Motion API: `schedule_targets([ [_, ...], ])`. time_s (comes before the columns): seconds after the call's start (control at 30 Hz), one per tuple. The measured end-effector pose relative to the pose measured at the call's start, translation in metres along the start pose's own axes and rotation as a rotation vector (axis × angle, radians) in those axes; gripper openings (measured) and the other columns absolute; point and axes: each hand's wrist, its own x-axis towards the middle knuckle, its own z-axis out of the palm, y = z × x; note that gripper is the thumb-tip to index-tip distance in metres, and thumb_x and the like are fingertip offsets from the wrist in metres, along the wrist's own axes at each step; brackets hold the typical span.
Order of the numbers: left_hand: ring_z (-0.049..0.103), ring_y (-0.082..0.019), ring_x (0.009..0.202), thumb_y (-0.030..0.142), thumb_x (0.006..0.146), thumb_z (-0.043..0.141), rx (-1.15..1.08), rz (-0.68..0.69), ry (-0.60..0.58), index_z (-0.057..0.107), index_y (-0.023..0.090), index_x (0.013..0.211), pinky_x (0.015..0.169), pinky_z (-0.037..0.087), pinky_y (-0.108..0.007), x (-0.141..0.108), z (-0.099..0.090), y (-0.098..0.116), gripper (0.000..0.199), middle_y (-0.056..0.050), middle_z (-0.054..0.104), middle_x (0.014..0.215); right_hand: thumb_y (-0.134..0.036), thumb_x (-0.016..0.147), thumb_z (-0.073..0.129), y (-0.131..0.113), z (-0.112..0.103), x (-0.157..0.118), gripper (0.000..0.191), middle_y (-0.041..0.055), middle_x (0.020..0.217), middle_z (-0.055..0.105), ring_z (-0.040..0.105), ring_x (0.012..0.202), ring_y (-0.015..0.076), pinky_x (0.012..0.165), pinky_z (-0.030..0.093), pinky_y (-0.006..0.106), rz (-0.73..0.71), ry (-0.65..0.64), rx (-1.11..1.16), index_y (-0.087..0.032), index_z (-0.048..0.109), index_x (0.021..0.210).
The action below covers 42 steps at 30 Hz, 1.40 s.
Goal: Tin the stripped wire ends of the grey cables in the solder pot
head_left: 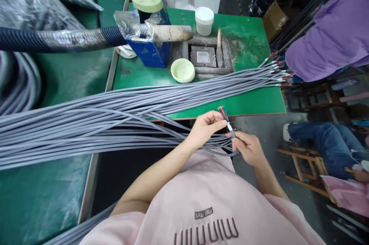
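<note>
One grey cable is held upright near my body, its stripped end fanning into thin coloured wires above a white band. My right hand pinches the grey jacket just below the band. My left hand has thumb and fingers closed at the base of the coloured wires. More grey cables run under my left wrist and curve round near my right hand. A thick bundle of grey cables crosses the green table, stripped ends at its right edge.
Behind the bundle are a square metal pot with a wooden-handled tool, a pale green bowl, a white tub, and a duct hose over a blue box. People are at the right.
</note>
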Motion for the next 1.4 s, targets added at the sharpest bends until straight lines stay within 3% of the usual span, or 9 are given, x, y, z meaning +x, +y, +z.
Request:
schedule_targets([
  [0.2, 0.052, -0.006, 0.056, 0.031, 0.067, 0.081, 0.037, 0.035, 0.157, 0.065, 0.016, 0.072, 0.058, 0.044, -0.019, 0.001, -0.004, 0.006, 0.022, 0.003, 0.062, 0.062, -0.028, 0.094, 0.05, 0.003, 0.004, 0.002, 0.026, -0.0035, 0.059, 0.061, 0.054, 0.051, 0.0078, 0.053, 0.042, 0.021, -0.011, 0.021, -0.03, -0.02, 0.068, 0.112],
  [0.57, 0.053, -0.007, 0.052, 0.032, 0.067, 0.079, 0.106, 0.06, 0.24, 0.062, 0.016, 0.065, 0.056, 0.043, -0.021, 0.002, 0.0, 0.009, 0.023, 0.002, 0.064, 0.058, -0.03, 0.094, 0.05, -0.001, 0.006, 0.001, 0.026, -0.002, 0.06, 0.062, 0.057, 0.053, 0.0108, 0.055, 0.045, 0.023, 0.004, 0.015, -0.045, -0.02, 0.069, 0.109],
  [0.8, 0.055, -0.009, 0.058, 0.034, 0.072, 0.076, 0.234, 0.21, 0.298, 0.063, 0.017, 0.07, 0.058, 0.044, -0.022, -0.005, 0.0, 0.0, 0.021, 0.0, 0.066, 0.066, -0.032, 0.092, 0.054, -0.002, 0.006, 0.007, 0.025, -0.0022, 0.057, 0.061, 0.056, 0.051, 0.0099, 0.054, 0.045, 0.023, 0.062, 0.107, 0.056, -0.018, 0.07, 0.105],
  [0.97, 0.05, -0.009, 0.057, 0.03, 0.074, 0.073, 0.405, 0.302, 0.224, 0.066, 0.018, 0.069, 0.058, 0.043, -0.023, -0.013, 0.009, -0.01, 0.015, 0.002, 0.061, 0.062, -0.04, 0.087, 0.059, -0.005, 0.008, 0.019, 0.037, -0.0024, 0.056, 0.063, 0.056, 0.048, 0.0104, 0.049, 0.046, 0.023, 0.133, 0.057, 0.338, -0.016, 0.066, 0.114],
  [1.03, 0.049, -0.009, 0.056, 0.028, 0.074, 0.072, 0.406, 0.295, 0.167, 0.064, 0.017, 0.066, 0.057, 0.042, -0.023, -0.015, 0.013, -0.016, 0.015, 0.002, 0.06, 0.059, -0.041, 0.085, 0.061, -0.007, 0.012, 0.024, 0.037, -0.0042, 0.052, 0.059, 0.053, 0.044, 0.0095, 0.046, 0.045, 0.022, 0.135, 0.108, 0.368, -0.016, 0.068, 0.112],
  [1.2, 0.051, -0.008, 0.053, 0.03, 0.074, 0.072, 0.244, 0.154, 0.142, 0.061, 0.017, 0.066, 0.055, 0.043, -0.022, -0.015, 0.018, -0.029, 0.019, 0.003, 0.06, 0.059, -0.039, 0.088, 0.059, -0.009, 0.022, 0.028, 0.026, -0.005, 0.047, 0.054, 0.05, 0.043, 0.0089, 0.05, 0.046, 0.024, 0.07, 0.354, 0.313, -0.019, 0.074, 0.093],
  [1.3, 0.054, -0.009, 0.054, 0.03, 0.073, 0.072, 0.194, 0.121, 0.189, 0.061, 0.017, 0.067, 0.055, 0.045, -0.022, -0.013, 0.019, -0.027, 0.018, 0.002, 0.063, 0.06, -0.038, 0.088, 0.059, -0.006, 0.022, 0.024, 0.024, -0.002, 0.054, 0.062, 0.057, 0.049, 0.011, 0.054, 0.05, 0.026, 0.006, 0.377, 0.275, -0.02, 0.075, 0.091],
  [1.4, 0.06, -0.011, 0.058, 0.028, 0.074, 0.072, 0.215, 0.174, 0.172, 0.063, 0.018, 0.068, 0.06, 0.049, -0.024, -0.012, 0.018, -0.024, 0.016, 0.001, 0.066, 0.063, -0.035, 0.089, 0.058, -0.003, 0.017, 0.021, 0.022, 0.0008, 0.069, 0.072, 0.065, 0.058, 0.014, 0.06, 0.054, 0.028, -0.044, 0.361, 0.136, -0.023, 0.074, 0.099],
])
